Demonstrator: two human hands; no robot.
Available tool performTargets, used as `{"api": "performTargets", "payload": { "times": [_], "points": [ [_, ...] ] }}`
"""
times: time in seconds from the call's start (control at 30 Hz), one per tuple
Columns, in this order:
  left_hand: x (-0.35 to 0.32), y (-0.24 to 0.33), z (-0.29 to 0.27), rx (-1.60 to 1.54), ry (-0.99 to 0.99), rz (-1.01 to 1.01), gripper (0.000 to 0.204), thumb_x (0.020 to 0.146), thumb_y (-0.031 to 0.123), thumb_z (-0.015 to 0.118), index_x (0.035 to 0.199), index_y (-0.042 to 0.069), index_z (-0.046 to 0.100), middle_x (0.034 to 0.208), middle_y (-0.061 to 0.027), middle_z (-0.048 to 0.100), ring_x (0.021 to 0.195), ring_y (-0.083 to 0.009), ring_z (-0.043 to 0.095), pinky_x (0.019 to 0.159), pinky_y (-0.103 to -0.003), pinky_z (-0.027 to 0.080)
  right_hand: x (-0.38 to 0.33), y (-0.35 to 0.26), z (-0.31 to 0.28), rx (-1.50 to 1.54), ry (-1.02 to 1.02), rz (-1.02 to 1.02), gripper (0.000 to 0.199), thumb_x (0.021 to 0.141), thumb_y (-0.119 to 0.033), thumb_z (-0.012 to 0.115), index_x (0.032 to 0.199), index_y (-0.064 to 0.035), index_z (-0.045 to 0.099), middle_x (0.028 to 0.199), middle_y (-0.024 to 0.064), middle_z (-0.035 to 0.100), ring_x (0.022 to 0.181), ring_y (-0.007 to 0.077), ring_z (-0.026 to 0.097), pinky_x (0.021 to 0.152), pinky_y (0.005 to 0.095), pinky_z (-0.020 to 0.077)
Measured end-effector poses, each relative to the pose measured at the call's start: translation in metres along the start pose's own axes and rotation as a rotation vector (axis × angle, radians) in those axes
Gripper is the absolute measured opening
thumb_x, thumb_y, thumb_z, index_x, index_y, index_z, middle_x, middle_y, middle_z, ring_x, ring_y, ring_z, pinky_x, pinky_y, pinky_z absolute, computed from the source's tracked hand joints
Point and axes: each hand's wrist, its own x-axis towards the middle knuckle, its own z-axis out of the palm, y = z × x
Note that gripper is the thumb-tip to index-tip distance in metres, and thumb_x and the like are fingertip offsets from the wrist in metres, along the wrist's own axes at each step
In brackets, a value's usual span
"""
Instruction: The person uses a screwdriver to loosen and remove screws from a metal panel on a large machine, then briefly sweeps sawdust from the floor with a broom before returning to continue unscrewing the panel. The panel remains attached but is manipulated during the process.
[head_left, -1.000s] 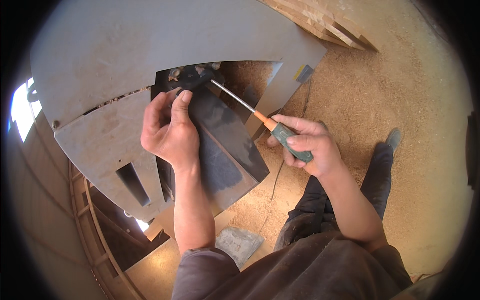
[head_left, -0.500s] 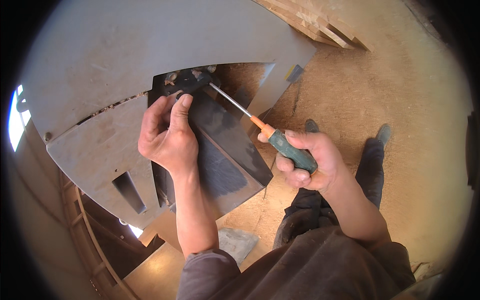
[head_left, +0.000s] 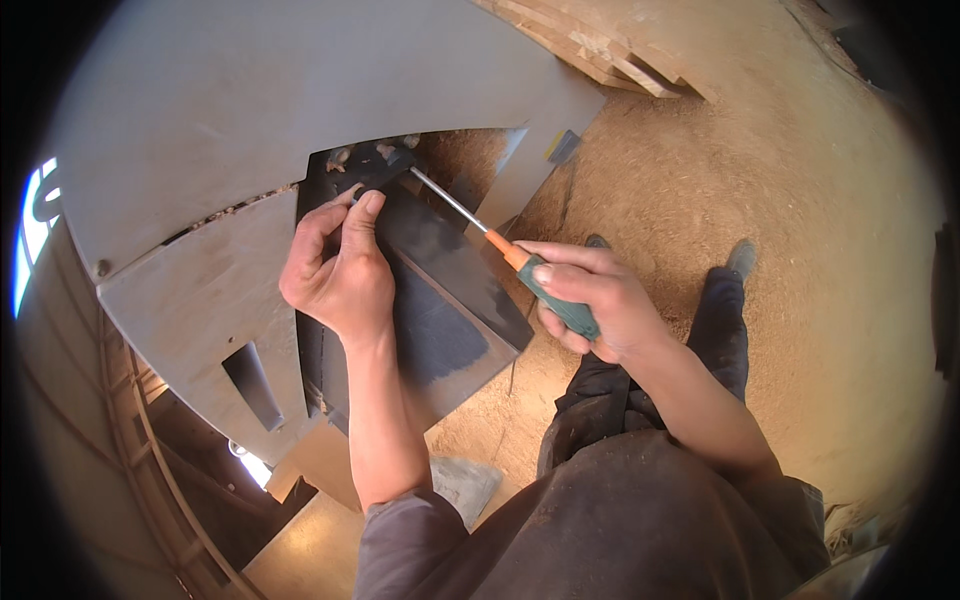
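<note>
My right hand (head_left: 590, 295) is wrapped round the handle of a screwdriver (head_left: 458, 205), dark green with an orange collar and a bright metal shaft. The shaft points up and left, and its tip end meets a black fitting (head_left: 398, 162) inside the opening of a grey metal machine table. My left hand (head_left: 345, 265) is raised over the opening, thumb and fingers pinched on a small black part whose kind I cannot make out. Under that wrist slopes a dark metal plate (head_left: 440, 330), its surface worn and dusty.
The grey machine table (head_left: 200, 110) fills the upper left, with a debris-filled slot and a tapered recess (head_left: 252, 385). Wooden boards (head_left: 600, 45) lie at the top. Sawdust covers the floor (head_left: 800, 330). A clear plastic bag (head_left: 465, 487) lies below my left arm.
My right hand has shifted its hold on the screwdriver, with the fingers now laid further along the handle. My left hand keeps its pinch. The whole view has shifted slightly.
</note>
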Motion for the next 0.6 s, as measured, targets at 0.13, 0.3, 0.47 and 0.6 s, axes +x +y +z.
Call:
{"api": "performTargets", "payload": {
  "times": [0.13, 0.3, 0.47, 0.6],
  "points": [
    [0.0, -0.001, -0.003, 0.023, -0.004, 0.02, 0.015, 0.08, -0.002, 0.086, 0.079, -0.002, 0.071, 0.085, -0.0091, 0.078, 0.067, -0.0062, 0.059, 0.063, -0.021, 0.047, -0.002, -0.002, 0.001, -0.025, 0.008, -0.02, 0.056, 0.098, -0.028, 0.064, 0.145, 0.0007, 0.055, 0.07, 0.0089, 0.06, 0.048, 0.0109, 0.05, 0.041, 0.0264, 0.0322],
    [0.005, 0.0, -0.002, 0.024, 0.018, -0.032, 0.014, 0.079, 0.0, 0.086, 0.08, -0.001, 0.072, 0.086, -0.0111, 0.078, 0.075, -0.0122, 0.069, 0.071, -0.026, 0.054, 0.0, -0.006, -0.003, 0.427, 0.073, 0.192, 0.028, 0.099, -0.029, 0.066, 0.116, -0.0073, 0.062, 0.08, 0.0127, 0.064, 0.053, 0.0162, 0.054, 0.044, 0.0268, 0.036],
    [0.004, 0.0, -0.004, 0.066, 0.038, 0.001, 0.014, 0.079, 0.001, 0.085, 0.081, 0.0, 0.071, 0.087, -0.0115, 0.079, 0.074, -0.0163, 0.072, 0.069, -0.027, 0.055, -0.009, -0.018, 0.008, 0.657, -0.031, 0.222, 0.02, 0.103, -0.027, 0.059, 0.111, -0.009, 0.06, 0.085, 0.0135, 0.065, 0.053, 0.0131, 0.049, 0.045, 0.0266, 0.0365],
    [0.005, -0.003, -0.003, 0.11, -0.011, 0.019, 0.012, 0.081, 0.0, 0.083, 0.083, -0.002, 0.072, 0.087, -0.0105, 0.078, 0.075, -0.0133, 0.07, 0.071, -0.027, 0.055, -0.003, -0.012, -0.006, 0.696, -0.161, 0.27, 0.025, 0.103, -0.022, 0.057, 0.125, -0.0095, 0.058, 0.085, 0.011, 0.065, 0.049, 0.0097, 0.044, 0.043, 0.0256, 0.0352]
  ]
}}
